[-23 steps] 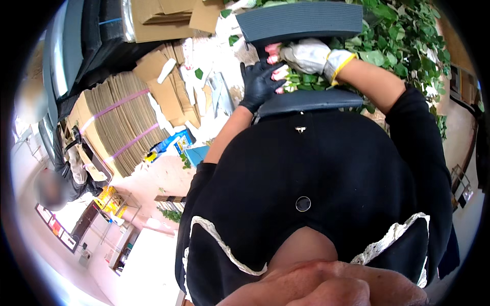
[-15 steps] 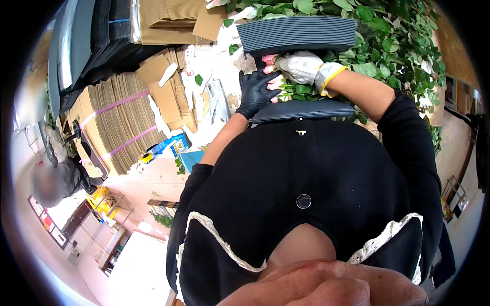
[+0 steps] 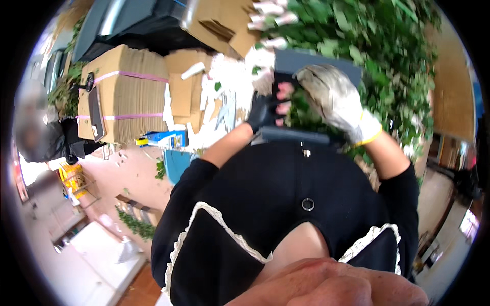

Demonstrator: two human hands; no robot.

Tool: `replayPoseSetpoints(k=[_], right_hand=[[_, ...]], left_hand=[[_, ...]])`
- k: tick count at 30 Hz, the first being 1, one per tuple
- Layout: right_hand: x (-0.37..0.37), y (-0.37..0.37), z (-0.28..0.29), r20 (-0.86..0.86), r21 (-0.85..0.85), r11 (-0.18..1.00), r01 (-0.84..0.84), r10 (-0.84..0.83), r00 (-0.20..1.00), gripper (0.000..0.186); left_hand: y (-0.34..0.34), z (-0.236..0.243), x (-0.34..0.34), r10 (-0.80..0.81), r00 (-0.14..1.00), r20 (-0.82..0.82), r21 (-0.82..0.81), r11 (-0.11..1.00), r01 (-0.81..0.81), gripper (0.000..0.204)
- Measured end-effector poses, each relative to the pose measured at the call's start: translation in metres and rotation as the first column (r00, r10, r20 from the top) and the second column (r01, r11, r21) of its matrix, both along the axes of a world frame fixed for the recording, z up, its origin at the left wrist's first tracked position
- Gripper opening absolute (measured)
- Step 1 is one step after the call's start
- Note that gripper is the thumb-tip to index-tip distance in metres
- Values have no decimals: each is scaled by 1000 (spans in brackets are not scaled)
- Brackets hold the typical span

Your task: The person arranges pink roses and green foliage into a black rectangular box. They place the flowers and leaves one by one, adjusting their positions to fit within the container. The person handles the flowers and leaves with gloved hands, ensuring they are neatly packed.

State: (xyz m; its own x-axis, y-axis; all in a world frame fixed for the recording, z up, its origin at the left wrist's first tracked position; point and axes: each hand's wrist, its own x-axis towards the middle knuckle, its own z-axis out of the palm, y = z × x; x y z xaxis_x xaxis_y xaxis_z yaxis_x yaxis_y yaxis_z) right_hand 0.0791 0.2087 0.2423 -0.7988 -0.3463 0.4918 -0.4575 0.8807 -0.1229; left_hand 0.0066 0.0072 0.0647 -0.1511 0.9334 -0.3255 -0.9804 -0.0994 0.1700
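Pink roses [image 3: 284,108] lie in a row, heads to the left and leafy stems to the right, inside a dark grey corrugated wrap. Its far flap [image 3: 314,62] stands behind them and its near flap [image 3: 296,134] lies close to my body. My left hand [image 3: 262,111], in a black glove, is beside the rose heads with fingers stretched out. Past its fingertips is a blurred pale piece. My right hand [image 3: 331,99], in a soiled white glove with a yellow-edged cuff, is over the leaves; its fingers are smeared and partly hidden.
Leafy stems [image 3: 393,86] heap up at the right and back, with white-netted rose heads [image 3: 270,15] at the far edge. To the left are a strapped cardboard stack [image 3: 138,97], loose cardboard [image 3: 184,97], white sleeves and a blue box [image 3: 171,138]. Another person [image 3: 46,137] is at the far left.
My right hand has drawn back from the rose heads, nearer to me and over the leaves. My left hand has turned fingers-upward beside the heads. The whole view has shifted.
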Motion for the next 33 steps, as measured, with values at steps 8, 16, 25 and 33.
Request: replayPoseSetpoints(k=[8, 16, 25, 33], right_hand=[[-164, -65, 40, 242, -41, 997, -66, 74, 967, 30], [-345, -181, 55, -43, 339, 928, 156, -151, 988, 43], [-13, -19, 68, 215, 432, 898, -87, -9, 977, 29], [3, 0, -58, 551, -34, 989, -146, 140, 823, 48]], left_hand=[[-8, -17, -5, -63, 640, -765, -126, 991, -52, 10], [-11, -12, -14, -313, -555, -771, -190, 944, -268, 40], [-48, 68, -41, -238, 639, -731, -294, 955, 20, 31], [-15, -59, -26, -701, 125, -702, -711, 700, -66, 58]])
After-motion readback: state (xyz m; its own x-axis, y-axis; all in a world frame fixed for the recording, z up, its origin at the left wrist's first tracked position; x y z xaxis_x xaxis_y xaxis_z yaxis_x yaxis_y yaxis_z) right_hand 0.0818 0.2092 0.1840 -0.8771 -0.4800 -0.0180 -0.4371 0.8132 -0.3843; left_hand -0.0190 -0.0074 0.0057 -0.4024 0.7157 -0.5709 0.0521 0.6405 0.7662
